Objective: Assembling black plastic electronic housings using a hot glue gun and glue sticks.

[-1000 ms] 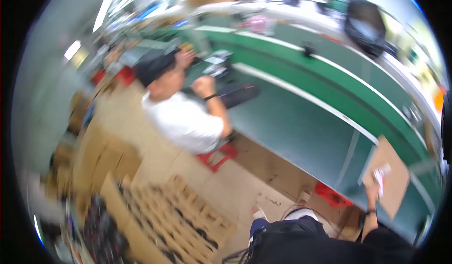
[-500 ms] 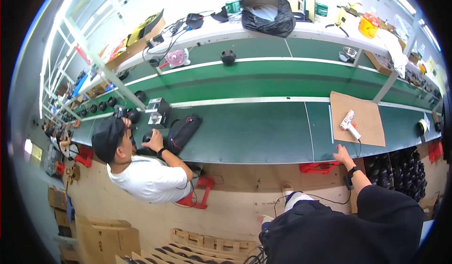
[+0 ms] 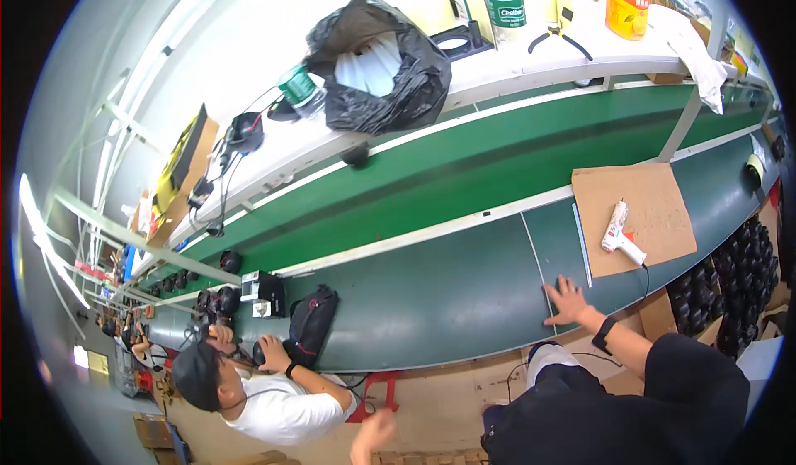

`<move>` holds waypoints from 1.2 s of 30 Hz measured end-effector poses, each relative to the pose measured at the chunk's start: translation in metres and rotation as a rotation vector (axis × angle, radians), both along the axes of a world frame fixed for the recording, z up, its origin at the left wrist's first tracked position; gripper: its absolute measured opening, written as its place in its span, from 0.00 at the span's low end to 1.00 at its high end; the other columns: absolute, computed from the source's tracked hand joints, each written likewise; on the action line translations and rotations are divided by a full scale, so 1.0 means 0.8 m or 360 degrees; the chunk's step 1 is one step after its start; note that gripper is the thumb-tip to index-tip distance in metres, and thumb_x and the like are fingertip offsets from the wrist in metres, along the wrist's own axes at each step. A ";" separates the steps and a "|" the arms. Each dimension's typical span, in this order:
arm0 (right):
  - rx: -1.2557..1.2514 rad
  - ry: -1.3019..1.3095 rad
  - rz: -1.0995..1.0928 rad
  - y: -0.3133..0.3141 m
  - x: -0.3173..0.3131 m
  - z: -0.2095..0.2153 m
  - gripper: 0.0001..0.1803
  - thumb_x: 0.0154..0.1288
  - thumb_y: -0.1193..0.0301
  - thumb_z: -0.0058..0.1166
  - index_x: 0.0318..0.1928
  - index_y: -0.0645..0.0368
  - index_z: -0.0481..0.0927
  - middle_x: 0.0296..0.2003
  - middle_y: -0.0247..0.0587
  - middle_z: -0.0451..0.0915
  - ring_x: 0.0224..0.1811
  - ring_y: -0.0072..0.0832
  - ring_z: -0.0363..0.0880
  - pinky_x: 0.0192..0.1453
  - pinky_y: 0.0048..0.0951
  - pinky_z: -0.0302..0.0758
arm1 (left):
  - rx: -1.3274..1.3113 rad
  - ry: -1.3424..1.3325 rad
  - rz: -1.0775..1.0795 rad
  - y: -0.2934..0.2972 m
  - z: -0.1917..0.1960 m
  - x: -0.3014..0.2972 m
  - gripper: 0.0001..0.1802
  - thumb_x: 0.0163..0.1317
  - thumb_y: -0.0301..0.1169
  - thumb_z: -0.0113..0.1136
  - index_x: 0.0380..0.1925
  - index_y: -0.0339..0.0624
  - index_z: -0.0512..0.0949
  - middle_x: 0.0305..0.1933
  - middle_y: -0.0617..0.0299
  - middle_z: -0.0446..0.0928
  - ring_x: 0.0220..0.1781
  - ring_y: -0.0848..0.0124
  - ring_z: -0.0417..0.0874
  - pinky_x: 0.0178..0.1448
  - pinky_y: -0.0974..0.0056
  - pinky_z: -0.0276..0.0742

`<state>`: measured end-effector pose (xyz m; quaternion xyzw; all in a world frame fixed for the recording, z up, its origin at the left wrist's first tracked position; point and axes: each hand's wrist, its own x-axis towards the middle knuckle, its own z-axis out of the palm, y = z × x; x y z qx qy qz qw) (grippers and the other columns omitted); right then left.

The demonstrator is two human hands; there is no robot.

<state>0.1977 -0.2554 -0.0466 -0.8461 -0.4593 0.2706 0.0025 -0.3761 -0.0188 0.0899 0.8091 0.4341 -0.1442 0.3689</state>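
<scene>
My right hand point(image 3: 568, 301), with a dark band on its wrist, lies on the green worktop with fingers spread and nothing in them. Just beyond it is a cardboard sheet point(image 3: 663, 216). On that sheet rests a white hot glue gun point(image 3: 618, 237), its cord running off the bench edge. A thin pale strip point(image 3: 582, 245) lies along the sheet's left edge, close to my fingers. My left hand point(image 3: 375, 433) hangs low in front of the bench, touching nothing visible. Blur hides how its fingers are held.
A seated co-worker point(image 3: 282, 403) at left handles a dark round part, near a black bag point(image 3: 313, 324) and a boxy metal device point(image 3: 264, 292). The upper shelf holds a black plastic sack point(image 3: 414, 83), pliers point(image 3: 560, 43) and an orange-labelled bottle point(image 3: 628, 9). Black bagged goods point(image 3: 742, 291) stand at right.
My right hand has come down onto the worktop and spread its fingers. My left hand has come into view at the bottom. The view has tilted and moved closer to the bench.
</scene>
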 end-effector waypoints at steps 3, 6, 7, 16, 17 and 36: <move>-0.0084 -0.0061 -0.0009 0.014 -0.029 -0.010 0.68 0.44 0.40 0.75 0.81 0.38 0.46 0.74 0.84 0.35 0.75 0.86 0.37 0.71 0.77 0.55 | 0.0325 0.0014 -0.0436 0.184 -0.037 0.149 0.25 0.65 0.43 0.60 0.57 0.42 0.79 0.50 0.43 0.84 0.53 0.46 0.86 0.55 0.49 0.82; -0.0019 -0.0152 -0.0006 0.014 -0.040 -0.013 0.69 0.42 0.40 0.76 0.81 0.37 0.47 0.74 0.87 0.33 0.74 0.89 0.35 0.71 0.75 0.56 | 0.0596 -0.0109 -0.0641 0.359 -0.050 0.317 0.27 0.57 0.43 0.63 0.55 0.43 0.82 0.52 0.44 0.84 0.55 0.45 0.84 0.61 0.46 0.79; 0.0003 -0.0164 0.0007 0.014 -0.041 -0.012 0.70 0.42 0.40 0.76 0.81 0.37 0.47 0.74 0.86 0.34 0.74 0.88 0.35 0.72 0.75 0.56 | 0.0654 0.0093 -0.0496 0.406 -0.050 0.374 0.22 0.58 0.43 0.62 0.48 0.42 0.84 0.50 0.45 0.85 0.56 0.47 0.84 0.62 0.47 0.79; -0.0141 -0.0177 0.0006 0.019 -0.042 0.009 0.62 0.45 0.39 0.73 0.80 0.33 0.54 0.74 0.85 0.35 0.75 0.86 0.38 0.74 0.69 0.57 | 0.0988 0.0544 -0.0179 0.677 -0.066 0.630 0.16 0.59 0.38 0.59 0.41 0.41 0.85 0.50 0.46 0.84 0.52 0.52 0.85 0.55 0.51 0.81; -0.0049 -0.0214 0.0014 0.018 -0.041 0.006 0.62 0.45 0.41 0.73 0.80 0.31 0.54 0.75 0.84 0.35 0.75 0.85 0.38 0.75 0.67 0.57 | 0.0976 0.0559 -0.0188 0.686 -0.077 0.629 0.16 0.59 0.37 0.59 0.42 0.42 0.85 0.50 0.46 0.84 0.51 0.52 0.85 0.54 0.52 0.81; 0.0189 -0.0720 -0.1214 -0.103 0.135 0.051 0.34 0.50 0.74 0.59 0.62 0.58 0.69 0.59 0.64 0.69 0.59 0.61 0.71 0.62 0.52 0.73 | 0.0283 -0.1065 -0.0914 0.255 -0.080 0.536 0.16 0.54 0.27 0.73 0.43 0.41 0.80 0.44 0.52 0.81 0.40 0.55 0.85 0.40 0.56 0.82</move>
